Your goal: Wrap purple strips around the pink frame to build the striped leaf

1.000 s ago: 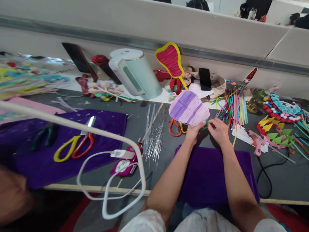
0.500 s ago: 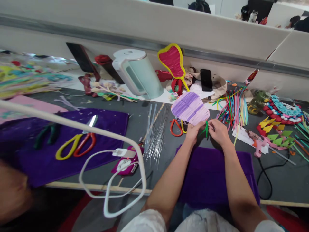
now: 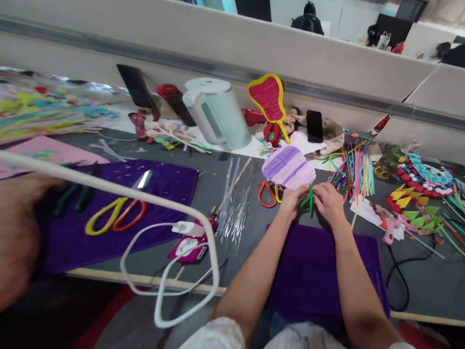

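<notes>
My left hand (image 3: 291, 200) is closed at the lower edge of a rounded, purple-and-lilac striped craft piece (image 3: 289, 167). A green pipe cleaner (image 3: 310, 198) crosses at that base, its ends sticking out between my hands. With fingers pinched together, my right hand (image 3: 330, 202) holds at the green pipe cleaner; the fingertips are partly hidden. Below my wrists lies a folded purple cloth (image 3: 308, 276). Orange-and-yellow-handled scissors (image 3: 267, 195) lie partly covered behind my left hand.
Silver wires (image 3: 238, 208) lie to the left, near a white looped cable (image 3: 215, 266). A kettle (image 3: 221, 114) and a yellow-edged red fan shape (image 3: 268, 99) stand behind. A pink glue gun (image 3: 389, 228) and pipe cleaners (image 3: 354, 169) sit right. Another person's arm (image 3: 18, 232) reaches in at left.
The view has shifted slightly. My hands stay at the base of the striped piece, the green ends now splayed differently. At far left, the other person's arm has moved up toward the pliers.
</notes>
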Demonstrator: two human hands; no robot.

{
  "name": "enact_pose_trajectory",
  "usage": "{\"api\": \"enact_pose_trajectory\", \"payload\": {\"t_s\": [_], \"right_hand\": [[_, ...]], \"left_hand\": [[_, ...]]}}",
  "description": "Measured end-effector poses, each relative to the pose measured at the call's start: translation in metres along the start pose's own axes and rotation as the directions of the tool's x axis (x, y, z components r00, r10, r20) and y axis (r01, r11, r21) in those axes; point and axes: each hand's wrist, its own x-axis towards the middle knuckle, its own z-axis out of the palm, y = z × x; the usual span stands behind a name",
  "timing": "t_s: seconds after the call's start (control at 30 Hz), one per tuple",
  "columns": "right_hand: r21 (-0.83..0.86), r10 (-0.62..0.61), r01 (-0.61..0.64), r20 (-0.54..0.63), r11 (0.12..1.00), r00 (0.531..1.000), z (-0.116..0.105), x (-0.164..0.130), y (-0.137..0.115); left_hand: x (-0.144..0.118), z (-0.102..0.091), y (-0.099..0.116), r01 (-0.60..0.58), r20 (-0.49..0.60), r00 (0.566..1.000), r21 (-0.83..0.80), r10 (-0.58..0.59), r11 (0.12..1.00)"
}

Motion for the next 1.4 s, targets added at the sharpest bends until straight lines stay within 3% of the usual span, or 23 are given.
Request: {"api": "enact_pose_trajectory", "payload": {"t_s": [0.4,0.53,0.83,1.13,1.4], "right_hand": [[-0.009,-0.026,0.025,-0.123,1.000,0.992,0.002,-0.002,0.001],[-0.001,-0.050,0.051,-0.195,0.999,0.980,0.007,-0.003,0.003],[-0.021,-0.109,0.108,-0.353,0.994,0.929,0.011,-0.002,-0.002],[0.172,0.061,0.020,-0.451,0.985,0.891,0.016,0.002,-0.013],[0.055,0.020,0.004,-0.433,0.998,0.901,0.017,0.000,-0.016]], "left_hand": [[-0.001,-0.002,0.006,0.069,0.121,0.991,-0.045,-0.063,0.997],[-0.001,-0.004,0.006,0.077,0.098,0.992,-0.025,-0.074,0.997],[0.001,-0.005,0.002,-0.073,0.139,0.988,-0.010,0.074,0.997],[-0.002,0.001,-0.011,-0.238,0.040,0.971,0.106,0.235,0.966],[-0.005,0.008,-0.011,-0.182,0.042,0.982,-0.066,0.185,0.981]]}}
